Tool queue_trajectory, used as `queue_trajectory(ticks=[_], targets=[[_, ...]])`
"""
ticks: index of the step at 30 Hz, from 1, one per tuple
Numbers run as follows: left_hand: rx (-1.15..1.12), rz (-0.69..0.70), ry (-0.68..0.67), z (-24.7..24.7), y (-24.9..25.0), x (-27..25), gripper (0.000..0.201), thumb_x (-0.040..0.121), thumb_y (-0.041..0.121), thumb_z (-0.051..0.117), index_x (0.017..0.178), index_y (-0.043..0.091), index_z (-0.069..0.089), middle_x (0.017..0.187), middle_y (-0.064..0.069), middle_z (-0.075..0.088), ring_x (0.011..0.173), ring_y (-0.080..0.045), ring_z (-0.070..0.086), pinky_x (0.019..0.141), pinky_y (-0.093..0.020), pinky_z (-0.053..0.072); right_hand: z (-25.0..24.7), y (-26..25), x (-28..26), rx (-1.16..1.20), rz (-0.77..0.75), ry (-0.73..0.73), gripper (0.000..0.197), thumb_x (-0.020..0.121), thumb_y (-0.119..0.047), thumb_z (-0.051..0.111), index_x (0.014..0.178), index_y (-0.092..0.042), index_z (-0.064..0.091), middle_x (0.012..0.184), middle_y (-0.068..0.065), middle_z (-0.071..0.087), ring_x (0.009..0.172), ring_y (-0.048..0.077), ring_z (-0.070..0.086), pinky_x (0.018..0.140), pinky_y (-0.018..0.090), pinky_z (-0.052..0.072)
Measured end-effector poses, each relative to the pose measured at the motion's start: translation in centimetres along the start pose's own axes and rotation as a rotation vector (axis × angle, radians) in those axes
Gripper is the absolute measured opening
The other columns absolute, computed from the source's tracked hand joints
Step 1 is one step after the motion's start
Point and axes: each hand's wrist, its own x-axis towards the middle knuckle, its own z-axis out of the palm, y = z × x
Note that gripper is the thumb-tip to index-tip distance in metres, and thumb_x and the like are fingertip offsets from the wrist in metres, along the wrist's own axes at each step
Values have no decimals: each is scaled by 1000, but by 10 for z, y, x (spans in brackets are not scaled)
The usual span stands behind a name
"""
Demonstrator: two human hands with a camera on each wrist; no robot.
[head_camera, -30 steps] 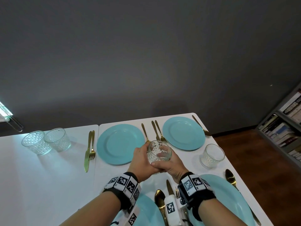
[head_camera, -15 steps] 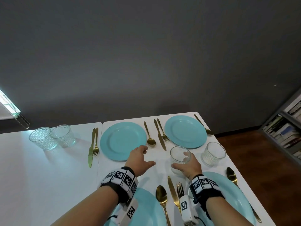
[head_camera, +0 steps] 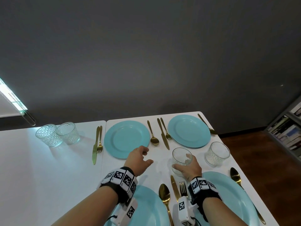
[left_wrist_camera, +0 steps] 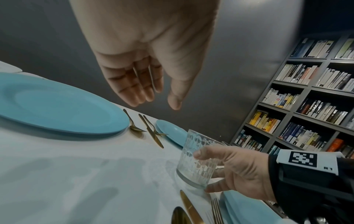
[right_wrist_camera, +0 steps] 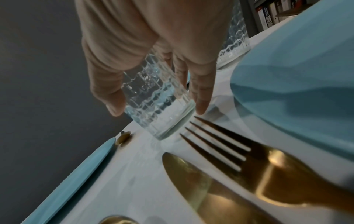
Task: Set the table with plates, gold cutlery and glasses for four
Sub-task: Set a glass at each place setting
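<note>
Head view: upright glass (head_camera: 181, 160) within right hand (head_camera: 190, 168) thumb and curled fingers; left hand (head_camera: 138, 160) loose, holding nothing.

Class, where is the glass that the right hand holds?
In the head view, the glass stands right of centre on the white table, gripped by the right hand, beyond the fork.

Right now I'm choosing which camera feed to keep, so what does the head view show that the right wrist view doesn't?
Only the head view shows the left hand open above the white table, the two spare glasses at the far left, and both far plates. Only the right wrist view shows, up close, the fingertips at the base of the held glass, which is tilted. Both show the right hand gripping that glass, the gold fork and knife beside it.
</note>
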Motion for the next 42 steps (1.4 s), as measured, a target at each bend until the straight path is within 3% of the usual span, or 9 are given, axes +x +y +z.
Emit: queue_trajectory(ticks=[3,7,12,32,35,39,42], targets=[[-18,-1,4,-1,-1,-1,48,85,28,67,127,16,50,123,-1,59,96,-11,54,85,-18,43,0,0,-1,-9,0,3,89,62,-21,87,138,-18,40,138,11,51,127,29,49,107,35,38],[-26,-1,11,-3,-1,-3,45,85,27,66,126,16,51,121,-1,60,102,-14,57,84,-18,43,-1,0,-4,-60,-17,-8,90,64,-23,85,140,-17,38,141,9,49,128,27,48,106,32,37],[-30,2,18,-3,-4,-5,43,87,28,64,126,16,52,121,-1,60,92,-8,51,84,-18,43,-3,2,-9,-107,-23,-3,90,64,-26,85,140,-18,37,143,6,47,129,26,47,104,31,39],[-49,-12,38,2,-6,-4,39,87,28,64,123,16,54,119,0,61,88,-9,53,85,-20,45,-11,-2,-17,-178,7,-15,96,62,-29,87,142,-15,35,145,7,45,132,28,43,108,35,37],[-42,-8,26,4,-4,-4,41,86,28,65,123,16,54,118,0,61,88,-9,54,86,-21,46,-14,-4,-17,-196,51,-36,107,61,-24,88,146,-14,25,147,11,41,135,30,40,111,37,36],[-41,2,26,5,-2,-4,41,86,28,65,123,16,54,118,0,61,89,-10,54,86,-21,46,-20,-16,-21,-237,100,-63,131,62,-13,87,151,-17,-8,153,16,30,139,33,33,112,40,33],[-55,9,45,1,-5,-2,40,85,27,66,122,15,55,117,-1,62,88,-10,54,86,-21,45,-24,-33,-30,-323,66,-25,134,64,-12,86,149,-17,-18,148,19,34,136,32,38,110,38,36]])
